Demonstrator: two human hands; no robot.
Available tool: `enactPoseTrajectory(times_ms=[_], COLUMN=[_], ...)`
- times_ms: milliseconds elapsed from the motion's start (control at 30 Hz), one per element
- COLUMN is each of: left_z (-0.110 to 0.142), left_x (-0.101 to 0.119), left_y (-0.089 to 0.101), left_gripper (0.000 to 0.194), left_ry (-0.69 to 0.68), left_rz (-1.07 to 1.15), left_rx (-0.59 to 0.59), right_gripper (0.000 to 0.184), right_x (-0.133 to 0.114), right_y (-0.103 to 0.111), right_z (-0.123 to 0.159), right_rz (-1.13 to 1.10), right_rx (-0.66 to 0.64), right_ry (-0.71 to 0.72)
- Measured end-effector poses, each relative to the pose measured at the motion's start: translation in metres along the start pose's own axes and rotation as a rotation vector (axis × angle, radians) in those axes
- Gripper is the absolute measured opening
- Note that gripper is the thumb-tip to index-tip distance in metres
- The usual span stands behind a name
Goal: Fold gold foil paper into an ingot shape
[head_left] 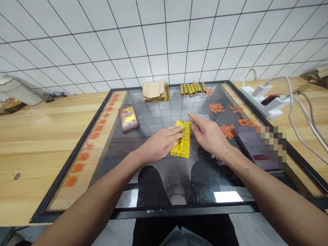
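Lightly, the left hand (160,143) lay flat, its fingers (174,132) pressing on a folded gold foil strip (181,149) without gripping it, near the middle of the glass tabletop (156,106). Thin, light and soft, the strip looked slippery and easily creased, best taken by its long edges. The right hand (208,133) hung open just beside it, holding nothing.

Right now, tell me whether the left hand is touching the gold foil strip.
Touching. The head view shows the left hand with its fingertips lying over the upper left edge of the gold foil strip.
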State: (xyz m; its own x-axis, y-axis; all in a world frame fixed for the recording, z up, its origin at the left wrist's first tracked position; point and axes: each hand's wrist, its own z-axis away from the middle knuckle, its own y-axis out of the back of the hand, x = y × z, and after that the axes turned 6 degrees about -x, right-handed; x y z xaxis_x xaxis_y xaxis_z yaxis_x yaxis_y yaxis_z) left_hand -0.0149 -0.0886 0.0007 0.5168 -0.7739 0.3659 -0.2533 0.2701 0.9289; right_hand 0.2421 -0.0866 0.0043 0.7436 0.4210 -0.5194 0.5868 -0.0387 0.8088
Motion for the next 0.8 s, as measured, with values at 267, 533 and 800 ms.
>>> enactPoseTrajectory(times_ms=[267, 533, 800], left_z=[-0.001, -0.004, -0.003], left_x=[0.004, 0.011, -0.002], left_y=[-0.006, -0.01, -0.007], left_gripper=[0.049, 0.049, 0.048], left_ry=[0.045, 0.202, 0.297], left_rz=[-0.085, -0.129, -0.135], left_rx=[-0.008, 0.052, 0.102], right_gripper=[0.051, 0.043, 0.026], right_x=[0.001, 0.001, -0.003], right_y=[-0.003, 0.001, 0.015], right_z=[0.0, -0.002, -0.001], right_rz=[-0.027, -0.011, -0.044], right_rx=[0.006, 0.016, -0.147], right_ry=[0.024, 0.09, 0.253])
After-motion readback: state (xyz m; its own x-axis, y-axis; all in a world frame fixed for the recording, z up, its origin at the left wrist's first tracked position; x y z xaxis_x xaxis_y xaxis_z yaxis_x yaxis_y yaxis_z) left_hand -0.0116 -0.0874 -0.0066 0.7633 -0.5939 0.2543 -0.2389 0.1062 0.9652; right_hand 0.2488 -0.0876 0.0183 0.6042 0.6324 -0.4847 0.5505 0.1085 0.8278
